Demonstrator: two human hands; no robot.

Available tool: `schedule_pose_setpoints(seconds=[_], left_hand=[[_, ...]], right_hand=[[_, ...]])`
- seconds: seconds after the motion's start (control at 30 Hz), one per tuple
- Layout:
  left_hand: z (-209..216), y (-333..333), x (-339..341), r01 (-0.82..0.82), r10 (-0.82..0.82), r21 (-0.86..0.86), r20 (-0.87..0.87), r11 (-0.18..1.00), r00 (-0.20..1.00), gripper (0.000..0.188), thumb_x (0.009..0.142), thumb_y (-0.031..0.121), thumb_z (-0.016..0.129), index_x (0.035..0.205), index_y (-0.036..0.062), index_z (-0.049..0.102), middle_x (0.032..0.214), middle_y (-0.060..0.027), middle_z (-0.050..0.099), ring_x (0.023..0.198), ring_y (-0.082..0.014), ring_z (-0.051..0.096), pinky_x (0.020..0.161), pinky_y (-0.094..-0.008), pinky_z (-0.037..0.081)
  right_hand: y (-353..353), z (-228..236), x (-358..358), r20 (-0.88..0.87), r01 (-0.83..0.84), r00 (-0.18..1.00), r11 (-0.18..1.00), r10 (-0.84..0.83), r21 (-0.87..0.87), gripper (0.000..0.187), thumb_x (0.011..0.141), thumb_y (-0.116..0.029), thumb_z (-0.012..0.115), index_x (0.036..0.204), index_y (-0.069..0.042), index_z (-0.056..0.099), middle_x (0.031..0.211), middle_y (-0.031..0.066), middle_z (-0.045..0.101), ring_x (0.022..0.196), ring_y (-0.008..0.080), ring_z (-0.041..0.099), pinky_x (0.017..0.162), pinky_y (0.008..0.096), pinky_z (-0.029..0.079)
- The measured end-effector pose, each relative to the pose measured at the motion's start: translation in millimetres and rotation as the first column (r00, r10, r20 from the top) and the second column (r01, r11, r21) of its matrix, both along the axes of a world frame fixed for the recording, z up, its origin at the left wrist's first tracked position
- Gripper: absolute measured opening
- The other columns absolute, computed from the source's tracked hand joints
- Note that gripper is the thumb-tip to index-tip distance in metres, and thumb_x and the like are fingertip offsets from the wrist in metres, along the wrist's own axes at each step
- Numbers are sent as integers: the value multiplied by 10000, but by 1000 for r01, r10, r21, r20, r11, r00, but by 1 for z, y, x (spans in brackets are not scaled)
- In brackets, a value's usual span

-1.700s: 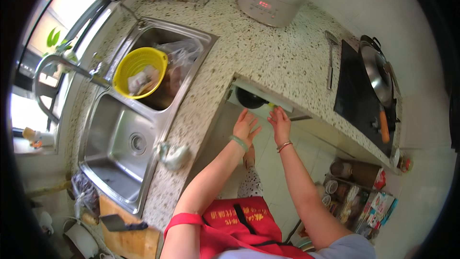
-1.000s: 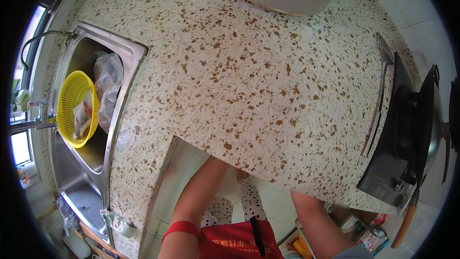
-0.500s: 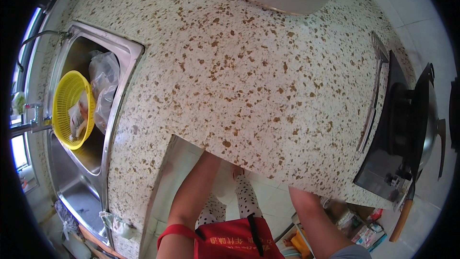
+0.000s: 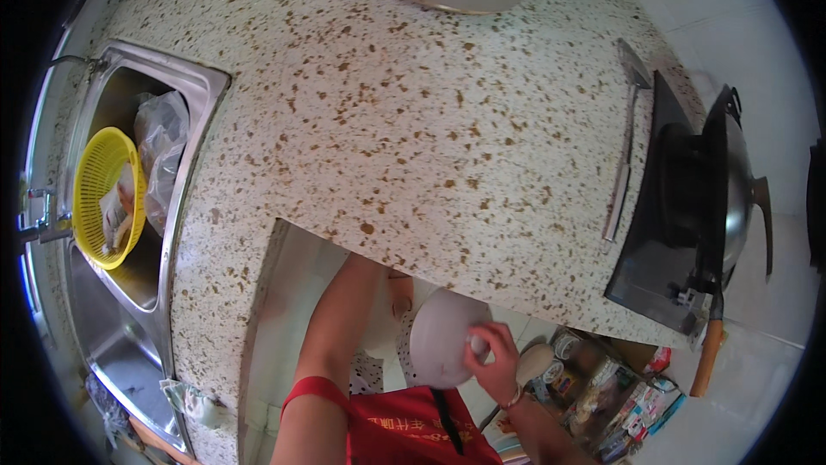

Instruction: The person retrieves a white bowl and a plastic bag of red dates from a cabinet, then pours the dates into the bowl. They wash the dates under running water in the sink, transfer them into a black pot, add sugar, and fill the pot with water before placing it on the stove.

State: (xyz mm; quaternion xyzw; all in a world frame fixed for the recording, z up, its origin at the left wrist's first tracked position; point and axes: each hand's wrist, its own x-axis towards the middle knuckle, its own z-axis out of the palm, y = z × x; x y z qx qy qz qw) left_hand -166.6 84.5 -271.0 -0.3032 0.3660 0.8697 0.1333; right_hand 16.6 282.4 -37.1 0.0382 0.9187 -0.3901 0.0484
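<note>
Here I am in a bright red apron (image 4: pixel 403 406), yellow lettering (image 4: pixel 415 432) across it, a black strap (image 4: pixel 447 422) running down! Red band (image 4: pixel 316 389) over my left arm (image 4: pixel 340 314), bracelet (image 4: pixel 515 397) on my right wrist (image 4: pixel 508 389), white trousers (image 4: pixel 366 375) dotted black!

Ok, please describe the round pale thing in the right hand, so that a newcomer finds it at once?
Start at the speckled counter and look below its front edge, to the right hand. It grips a pale knob of the round thing, just above the red apron. Unlike the apron and the dotted trousers, this thing is plain and pale.
</note>
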Motion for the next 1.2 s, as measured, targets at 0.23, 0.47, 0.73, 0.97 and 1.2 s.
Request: schedule_pose_setpoints(seconds=[0.23, 0.47, 0.73, 0.97, 1.2], left_hand=[[-4, 17, 0, -24, 13, -234, -49, 972, 999, 543, 810, 138, 648, 1316, 13, 494, 1206, -192, 616, 1112, -308, 593, 951, -368, 453], [62, -22, 98, 236, -269, -700, 65, 674, 961, 565, 774, 63, 617, 1321, 5, 489, 1189, -202, 624, 1103, -315, 601, 960, -368, 446], [238, -87, 234, 310, -254, -566, 179, 763, 951, 535, 788, -49, 512, 1320, 8, 492, 1151, -114, 644, 1070, -200, 600, 921, -319, 468], [344, -97, 258, 202, -117, -423, 217, 884, 969, 516, 795, -37, 514, 1304, 29, 457, 1069, -105, 635, 865, -221, 668, 623, -343, 580], [401, -91, 251, -39, 125, -356, 222, 934, 967, 558, 772, -89, 494, 1323, -9, 456, 1179, -110, 607, 1061, -191, 588, 907, -307, 469]], right_hand=[[-10, 89, 16, 86, 11, 996, 991, 0, -131, 316, 668, 9, 723, 975, -43, 666, 966, 96, 603, 700, 147, 578, 606, 263, 474], [-18, 153, 3, 12, -3, 1000, 974, 6, -227, 318, 685, 4, 727, 993, -47, 670, 980, 105, 613, 738, 178, 610, 618, 267, 504], [-17, 210, -84, -324, -86, 942, 996, 85, 12, 285, 715, 23, 696, 993, -36, 665, 977, 119, 591, 827, 240, 618, 653, 301, 522], [-13, 166, -180, -375, -36, 924, 994, 74, 106, 281, 744, -29, 675, 1023, -66, 673, 958, 123, 583, 852, 283, 615, 710, 347, 526], [-11, 141, -217, -408, -19, 908, 981, 96, 191, 259, 738, -83, 671, 997, -76, 681, 961, 136, 589, 874, 324, 618, 781, 394, 513]])
